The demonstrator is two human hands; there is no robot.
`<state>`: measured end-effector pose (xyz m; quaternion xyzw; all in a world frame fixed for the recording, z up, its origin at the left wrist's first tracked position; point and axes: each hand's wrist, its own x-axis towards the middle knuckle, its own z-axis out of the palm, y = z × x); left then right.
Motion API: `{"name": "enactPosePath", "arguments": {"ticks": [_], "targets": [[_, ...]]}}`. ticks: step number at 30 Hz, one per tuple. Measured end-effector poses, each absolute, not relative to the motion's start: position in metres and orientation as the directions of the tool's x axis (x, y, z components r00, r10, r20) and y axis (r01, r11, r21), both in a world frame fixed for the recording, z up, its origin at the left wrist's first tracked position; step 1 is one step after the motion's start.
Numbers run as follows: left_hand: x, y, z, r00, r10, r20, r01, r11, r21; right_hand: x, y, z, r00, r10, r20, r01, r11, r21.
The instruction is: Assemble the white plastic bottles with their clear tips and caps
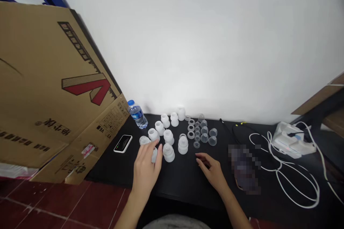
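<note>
Left hand (146, 170): fingers (150, 148) spread around a frosted plastic fitting (154, 155), grip unconfirmed. Right hand (212, 173): fingers (205, 162) loosely together on the black table (182, 189), near a second fitting (183, 146), not touching.

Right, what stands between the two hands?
Head view: a frosted white plastic piece and another stand between the left hand and right hand.
</note>
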<state>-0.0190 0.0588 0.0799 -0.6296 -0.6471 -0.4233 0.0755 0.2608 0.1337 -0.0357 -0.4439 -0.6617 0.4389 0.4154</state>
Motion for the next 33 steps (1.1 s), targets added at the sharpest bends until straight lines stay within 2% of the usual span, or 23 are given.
{"name": "enactPosePath", "arguments": {"ticks": [4,8,11,13,17,22,25,29,33], "targets": [[-0.029,0.106,0.107,-0.155,0.832,0.533,0.936,-0.049,0.349,0.242,0.142,-0.039,-0.276,0.945,0.174,0.206,0.235,-0.950],[-0.026,0.150,0.115,-0.174,0.944,0.279,0.969,0.114,0.221,0.213,0.152,-0.046,-0.280,0.942,0.183,0.182,0.240,-0.954],[-0.024,0.168,0.120,-0.177,0.979,0.098,0.964,0.153,0.217,0.194,0.157,-0.052,-0.267,0.943,0.199,0.162,0.248,-0.955],[-0.025,0.174,0.123,-0.169,0.983,0.070,0.962,0.149,0.227,0.184,0.159,-0.054,-0.276,0.940,0.200,0.161,0.251,-0.955],[-0.034,0.174,0.127,-0.173,0.973,0.152,0.961,0.133,0.241,0.173,0.156,-0.054,-0.358,0.918,0.172,0.161,0.242,-0.957],[-0.044,0.166,0.135,-0.176,0.871,0.459,0.927,-0.011,0.376,0.159,0.150,-0.053,-0.399,0.905,0.145,0.178,0.232,-0.956],[-0.039,0.161,0.142,-0.151,0.802,0.578,0.907,-0.120,0.403,0.145,0.150,-0.054,-0.407,0.901,0.151,0.156,0.232,-0.960],[-0.020,0.159,0.146,-0.084,0.779,0.621,0.884,-0.230,0.408,0.127,0.150,-0.052,-0.412,0.895,0.173,0.128,0.245,-0.961],[0.001,0.157,0.139,-0.021,0.828,0.561,0.853,-0.278,0.442,0.127,0.148,-0.047,-0.442,0.876,0.191,0.093,0.257,-0.962]]}}
